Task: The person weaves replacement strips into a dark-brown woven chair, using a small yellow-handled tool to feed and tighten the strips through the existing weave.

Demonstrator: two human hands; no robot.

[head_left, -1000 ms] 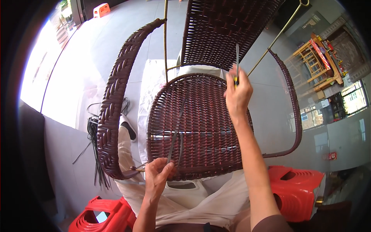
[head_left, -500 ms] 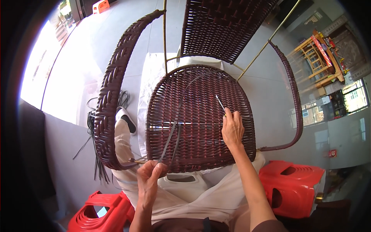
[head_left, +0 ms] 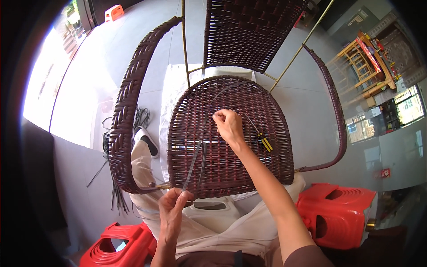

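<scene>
A dark brown woven chair seat [head_left: 262, 111] lies in front of me. My left hand [head_left: 172, 202], at its near left edge, is closed on the end of a flat grey-green plastic strip [head_left: 192, 164]. The strip runs up to the middle of the weave and loops on toward the back. My right hand [head_left: 230, 127] is over the middle of the seat, thumb and fingers pinched close beside the strip's loop; what they hold, if anything, I cannot make out. Right of it, a screwdriver [head_left: 265, 142] with a yellow and black handle rests on the weave.
Woven armrests [head_left: 122, 115] curve up at both sides, and the woven backrest [head_left: 249, 35] rises beyond. A bundle of loose strips [head_left: 116, 178] lies on the floor at left. Red plastic stools [head_left: 336, 218] stand at my right and left. A wooden rack [head_left: 364, 66] is at far right.
My right hand has let go of the screwdriver, which now lies on the seat, and has moved left to near the strip. My left hand still holds the strip's end.
</scene>
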